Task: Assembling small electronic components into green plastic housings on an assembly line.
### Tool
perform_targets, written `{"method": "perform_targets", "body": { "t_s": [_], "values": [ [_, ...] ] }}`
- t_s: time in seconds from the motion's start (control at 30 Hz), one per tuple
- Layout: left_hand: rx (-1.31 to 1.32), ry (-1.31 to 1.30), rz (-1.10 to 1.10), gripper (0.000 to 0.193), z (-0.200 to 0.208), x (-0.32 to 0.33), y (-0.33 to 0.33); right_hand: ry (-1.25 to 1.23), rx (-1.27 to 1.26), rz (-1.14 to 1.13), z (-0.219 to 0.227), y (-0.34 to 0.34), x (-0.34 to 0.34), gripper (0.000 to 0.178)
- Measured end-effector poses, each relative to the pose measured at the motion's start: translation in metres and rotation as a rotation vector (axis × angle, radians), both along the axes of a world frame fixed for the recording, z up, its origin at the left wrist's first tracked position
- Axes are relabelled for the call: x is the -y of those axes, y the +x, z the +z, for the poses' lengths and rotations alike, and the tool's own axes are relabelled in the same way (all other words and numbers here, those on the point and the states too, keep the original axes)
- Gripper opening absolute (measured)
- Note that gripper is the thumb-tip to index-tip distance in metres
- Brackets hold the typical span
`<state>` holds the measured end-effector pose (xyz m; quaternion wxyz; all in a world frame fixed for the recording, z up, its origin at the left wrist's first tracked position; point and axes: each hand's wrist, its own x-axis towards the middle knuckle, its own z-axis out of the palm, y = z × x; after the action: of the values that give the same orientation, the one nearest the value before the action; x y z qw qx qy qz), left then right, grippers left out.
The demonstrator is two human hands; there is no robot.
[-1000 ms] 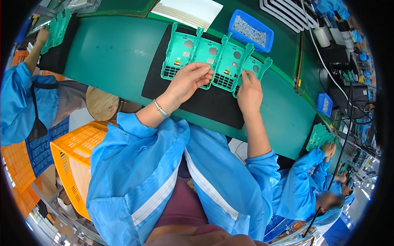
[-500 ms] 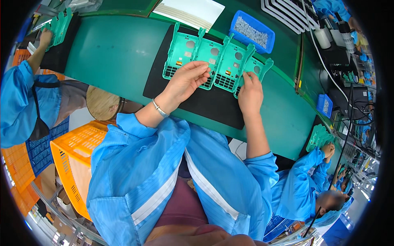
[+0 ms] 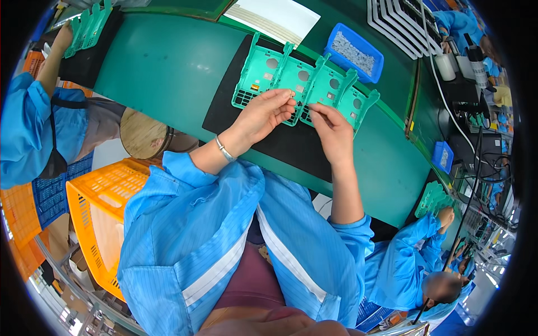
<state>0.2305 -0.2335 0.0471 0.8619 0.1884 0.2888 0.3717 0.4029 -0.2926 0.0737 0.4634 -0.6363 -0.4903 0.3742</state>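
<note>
Several green plastic housings (image 3: 263,66) stand side by side in a row on a black mat (image 3: 224,106). Each has a round hole and a black grid at its near end. Over the near end of the second housing, my left hand (image 3: 264,116) is closed in a pinch; whatever is between its fingertips is too small to name. My right hand (image 3: 334,133) has thumb and forefinger pressed together just above the third housing's near end, beside the left fingertips. What it pinches, if anything, is hidden.
Behind the housings a blue bin (image 3: 354,53) holds small whitish pieces, with a white sheet (image 3: 274,19) to its left. An orange crate (image 3: 101,196) stands at my left side. Co-workers in blue sit left and right, with green housings (image 3: 89,28) at the left one's place.
My right hand has moved left, from the rightmost housings to beside my left fingertips. The left hand keeps its pinch over the second housing. The whole view has shifted slightly.
</note>
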Motion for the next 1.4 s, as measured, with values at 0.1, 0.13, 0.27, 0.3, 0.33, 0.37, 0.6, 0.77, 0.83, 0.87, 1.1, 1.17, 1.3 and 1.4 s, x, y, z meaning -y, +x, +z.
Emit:
{"method": "perform_targets", "body": {
  "t_s": [0.1,0.13,0.27,0.3,0.33,0.37,0.6,0.77,0.83,0.87,1.1,1.17,1.3,1.4],
  "values": [
    [-0.009,0.026,-0.010,0.019,0.001,0.003,0.003,-0.050,-0.094,0.055,0.012,-0.011,-0.009,0.014],
    [-0.011,0.054,-0.026,0.018,0.000,0.004,0.004,-0.065,-0.079,0.052,0.011,-0.012,-0.011,0.014],
    [-0.109,0.144,-0.061,0.018,-0.003,0.007,0.006,-0.077,0.045,0.034,0.009,-0.015,-0.012,0.012],
    [-0.107,0.142,-0.057,0.018,-0.004,0.008,0.006,-0.078,0.048,0.039,0.009,-0.014,-0.012,0.012],
    [-0.134,0.142,-0.082,0.017,-0.004,0.009,0.006,-0.091,0.078,0.052,0.009,-0.013,-0.011,0.012],
    [-0.162,0.143,-0.106,0.017,-0.004,0.009,0.005,-0.103,0.108,0.066,0.008,-0.012,-0.011,0.012],
    [-0.117,0.185,-0.013,0.030,0.001,0.003,-0.005,-0.332,0.222,-0.055,-0.018,0.027,-0.054,0.023],
    [-0.173,0.129,0.016,0.029,0.005,0.002,-0.015,-0.389,0.306,-0.011,-0.020,0.025,-0.078,0.021],
    [-0.203,0.108,0.006,0.029,0.003,0.002,-0.020,-0.347,0.459,-0.019,-0.028,0.027,-0.082,0.022],
    [-0.242,0.118,-0.001,0.028,0.000,0.001,-0.024,-0.347,0.461,-0.014,-0.030,0.030,-0.084,0.022],
    [-0.189,0.142,0.040,0.025,-0.001,0.000,-0.027,-0.335,0.620,0.088,-0.022,0.025,-0.089,0.021],
    [-0.189,0.141,0.064,0.024,0.000,-0.001,-0.026,-0.292,0.721,0.084,-0.021,0.019,-0.087,0.020],
    [-0.177,0.126,0.095,0.023,0.003,-0.003,-0.028,-0.166,0.775,0.066,-0.026,0.020,-0.076,0.017],
    [-0.172,0.098,0.099,0.019,0.003,-0.005,-0.031,0.078,0.723,0.081,-0.031,0.017,-0.058,0.016]
  ]
}}
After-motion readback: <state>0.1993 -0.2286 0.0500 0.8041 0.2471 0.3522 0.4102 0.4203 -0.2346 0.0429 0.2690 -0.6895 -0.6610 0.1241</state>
